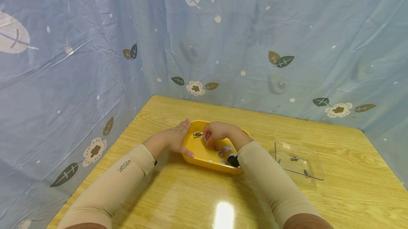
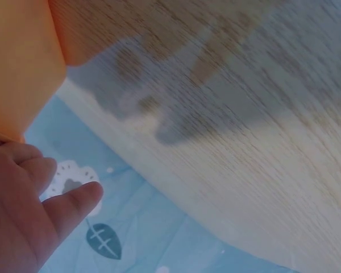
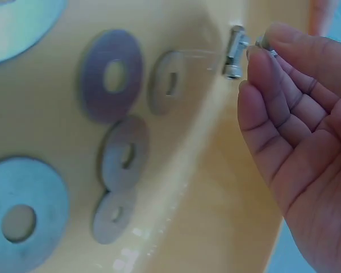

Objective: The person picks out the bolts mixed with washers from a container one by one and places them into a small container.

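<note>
A yellow tray sits on the wooden table. My left hand rests against its left end, fingers along the far corner and thumb at the near rim. Inside the tray, my right hand pinches a small silvery metal piece between thumb and index finger; most of it is hidden. Just left of these fingers, small shiny metal fasteners lie on the tray floor. Flat washers of several sizes are spread over the tray's right part, near a black piece partly behind the right forearm.
To the right stands a clear plastic tray with a few metal bolts in it. A blue patterned cloth hangs behind and to the left of the table.
</note>
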`<state>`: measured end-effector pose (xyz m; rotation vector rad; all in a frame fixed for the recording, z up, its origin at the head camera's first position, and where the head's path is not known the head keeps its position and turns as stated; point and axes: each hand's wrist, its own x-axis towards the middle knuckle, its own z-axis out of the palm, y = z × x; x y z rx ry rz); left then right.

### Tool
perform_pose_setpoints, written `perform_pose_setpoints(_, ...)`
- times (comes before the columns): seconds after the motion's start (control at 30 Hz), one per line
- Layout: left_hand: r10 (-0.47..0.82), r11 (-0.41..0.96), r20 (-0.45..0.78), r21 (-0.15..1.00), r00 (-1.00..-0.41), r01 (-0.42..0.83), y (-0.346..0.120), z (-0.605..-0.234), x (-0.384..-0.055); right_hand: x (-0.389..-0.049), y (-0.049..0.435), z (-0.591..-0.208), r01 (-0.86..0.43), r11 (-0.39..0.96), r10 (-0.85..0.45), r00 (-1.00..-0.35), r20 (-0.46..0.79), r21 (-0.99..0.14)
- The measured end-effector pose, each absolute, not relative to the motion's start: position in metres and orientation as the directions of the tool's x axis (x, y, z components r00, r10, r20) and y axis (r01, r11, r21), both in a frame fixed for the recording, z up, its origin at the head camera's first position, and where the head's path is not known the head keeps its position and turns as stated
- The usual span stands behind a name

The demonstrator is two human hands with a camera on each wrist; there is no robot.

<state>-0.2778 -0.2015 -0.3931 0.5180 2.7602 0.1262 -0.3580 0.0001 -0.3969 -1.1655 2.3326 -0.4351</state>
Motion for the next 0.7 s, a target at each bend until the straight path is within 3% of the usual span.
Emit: perform_pose_setpoints(0.7, 0.349, 0.936, -0.326, 0.163, -0.879, 0.311, -0.202, -0.394, -0.278, -0.346, 0.059, -0.337, -0.540, 0.430, -0.842, -0.529, -0.105, -0.723)
